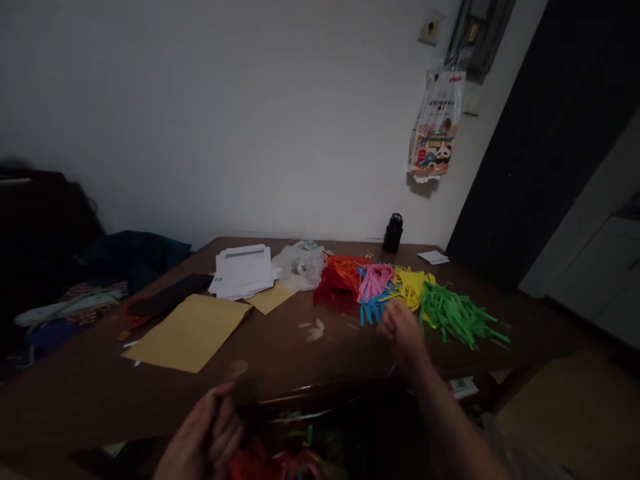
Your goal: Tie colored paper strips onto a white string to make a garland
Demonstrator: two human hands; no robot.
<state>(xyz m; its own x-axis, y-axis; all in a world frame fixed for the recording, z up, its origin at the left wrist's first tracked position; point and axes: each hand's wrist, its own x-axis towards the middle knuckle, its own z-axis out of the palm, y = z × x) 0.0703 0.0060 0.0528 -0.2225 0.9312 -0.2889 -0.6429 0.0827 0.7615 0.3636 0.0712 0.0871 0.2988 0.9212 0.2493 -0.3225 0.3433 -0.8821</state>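
My right hand (401, 331) reaches out over the brown table (300, 360), its fingers curled at the near edge of heaps of paper strips: red and orange (336, 280), pink (375, 279), blue (373, 310), yellow (411, 285) and green (453, 315). Whether it pinches a strip is too blurred to tell. My left hand (210, 437) stays low at the table's front edge, fingers apart and blurred, above a dark bundle of coloured strips (295, 460) below the table edge.
A yellow-brown envelope (190, 331) lies at the left, with a smaller one (273, 298), white papers (243, 270), a crumpled clear bag (300, 265) and a black flat object (170, 293). A dark bottle (393, 233) stands at the back. Clothes pile up at the left (75, 300).
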